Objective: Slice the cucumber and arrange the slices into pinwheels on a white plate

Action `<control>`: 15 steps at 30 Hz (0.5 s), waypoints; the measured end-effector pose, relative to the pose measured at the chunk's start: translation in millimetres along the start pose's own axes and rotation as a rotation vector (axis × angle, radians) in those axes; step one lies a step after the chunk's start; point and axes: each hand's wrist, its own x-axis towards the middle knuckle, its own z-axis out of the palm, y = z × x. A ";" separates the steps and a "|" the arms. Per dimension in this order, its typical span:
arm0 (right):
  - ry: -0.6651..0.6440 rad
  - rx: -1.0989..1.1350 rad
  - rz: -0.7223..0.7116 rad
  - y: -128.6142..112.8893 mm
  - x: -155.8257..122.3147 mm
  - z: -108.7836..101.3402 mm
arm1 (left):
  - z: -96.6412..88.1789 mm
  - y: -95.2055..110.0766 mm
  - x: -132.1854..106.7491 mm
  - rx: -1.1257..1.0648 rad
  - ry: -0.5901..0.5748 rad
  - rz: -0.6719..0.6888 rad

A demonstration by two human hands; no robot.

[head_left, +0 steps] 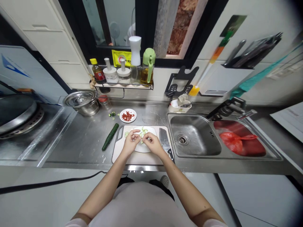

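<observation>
My left hand (131,142) and my right hand (152,142) meet over a white plate (142,148), thumbs and fingers pinched close together. A thin, pale green cucumber slice (142,141) shows between their fingertips, partly hidden by them. More cucumber slices (144,130) lie on the plate just beyond my fingers. Under the plate is a light cutting board (151,160) with a grey rim. A cleaver (163,137) lies along the board's right side, its black handle towards me. To the left of the board, a whole dark green cucumber (110,137) rests on the steel counter.
Behind the board stand a small dish of chopped red pieces (127,116) and some cucumber scraps (113,114). A lidded steel pot (84,104) and a red-capped jar (104,102) are at back left. The sink (199,135) lies right; a seasoning shelf (124,85) hangs behind.
</observation>
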 end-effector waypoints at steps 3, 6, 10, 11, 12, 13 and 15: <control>-0.035 0.080 0.095 2.4 1.2 -1.1 | 0.6 -5.4 1.2 0.020 -0.010 -0.001; -0.073 0.125 0.149 5.7 1.8 -1.9 | 0.5 -13.1 2.6 0.041 -0.017 0.001; -0.095 0.134 0.189 13.1 1.6 -2.3 | -1.0 -24.8 4.8 0.038 -0.034 0.010; -0.101 0.134 0.199 16.1 1.1 -2.2 | -1.8 -28.2 5.4 0.040 -0.038 0.006; -0.109 0.132 0.210 19.6 0.2 -1.9 | -2.7 -32.0 6.0 0.046 -0.042 -0.004; -0.120 0.129 0.223 23.6 -1.2 -1.6 | -3.7 -36.2 6.4 0.056 -0.048 -0.019; -0.152 0.111 0.251 32.6 -5.6 -0.3 | -6.2 -45.8 7.1 0.092 -0.067 -0.057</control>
